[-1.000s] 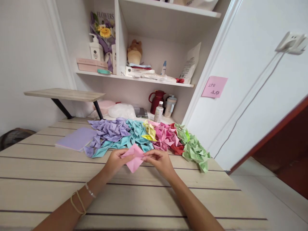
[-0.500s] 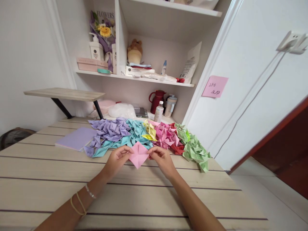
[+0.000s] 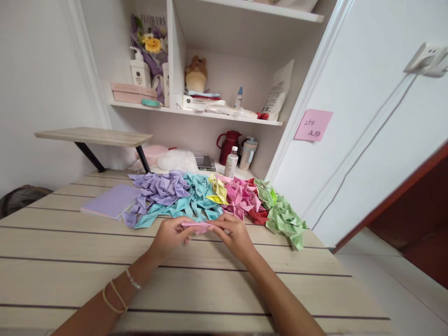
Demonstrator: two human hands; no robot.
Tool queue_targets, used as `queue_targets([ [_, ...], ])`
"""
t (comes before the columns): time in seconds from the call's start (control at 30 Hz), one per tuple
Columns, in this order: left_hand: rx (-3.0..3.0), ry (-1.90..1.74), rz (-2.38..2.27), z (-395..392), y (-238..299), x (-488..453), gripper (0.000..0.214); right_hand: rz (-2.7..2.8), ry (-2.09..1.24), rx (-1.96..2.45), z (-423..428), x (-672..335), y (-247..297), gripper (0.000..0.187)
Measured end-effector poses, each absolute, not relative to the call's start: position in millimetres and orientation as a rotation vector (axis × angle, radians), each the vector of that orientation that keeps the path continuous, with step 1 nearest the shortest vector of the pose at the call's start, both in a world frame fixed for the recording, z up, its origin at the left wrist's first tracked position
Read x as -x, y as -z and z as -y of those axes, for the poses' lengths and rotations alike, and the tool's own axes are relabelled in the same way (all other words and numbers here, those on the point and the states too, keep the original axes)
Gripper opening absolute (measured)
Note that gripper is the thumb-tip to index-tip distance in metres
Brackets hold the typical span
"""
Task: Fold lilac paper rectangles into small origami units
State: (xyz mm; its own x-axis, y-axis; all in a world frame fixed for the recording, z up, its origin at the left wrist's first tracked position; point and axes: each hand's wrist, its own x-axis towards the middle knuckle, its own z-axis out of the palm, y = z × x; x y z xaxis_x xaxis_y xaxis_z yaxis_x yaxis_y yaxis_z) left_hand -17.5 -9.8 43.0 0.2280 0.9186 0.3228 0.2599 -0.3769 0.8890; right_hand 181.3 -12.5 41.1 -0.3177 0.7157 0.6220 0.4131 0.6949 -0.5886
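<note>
On the pale table [image 3: 210, 289], heaped folded papers [image 3: 217, 193] (purple through green), a purple paper stack [image 3: 110, 201], a small riser [image 3: 96, 136].

Our left hand [image 3: 171, 234] and right hand [image 3: 235, 233] pinch folded pink origami paper [image 3: 196, 226]; folded paper pieces [image 3: 220, 190] lie along the far edge of the table [image 3: 196, 289].

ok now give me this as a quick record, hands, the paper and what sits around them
left grip: pinching the left end of the pink paper
right grip: pinching its right end
paper pose: folded, seen nearly edge-on
surface below: slatted wooden table
folded pieces, roughly left to right: purple pieces, teal pieces, yellow pieces, pink pieces, red pieces, green pieces
flat sheets: stack of paper, purple on top, left of the pieces
left wrist: beaded bracelet, cord loops
</note>
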Motion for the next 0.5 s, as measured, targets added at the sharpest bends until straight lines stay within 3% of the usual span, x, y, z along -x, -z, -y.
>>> queue_targets([
  [0.43, -1.554, -1.138, -0.884, 0.9, -33.2, 15.7, 0.026, 1.938, -0.318, 0.885, 14.6, -176.6, -40.2, 0.018],
  [0.5, -1.559, -1.157, -0.887, 0.1, -31.7, 14.5, 0.026, 1.960, -0.333, 0.910, 15.9, -175.3, -39.6, 0.024],
])
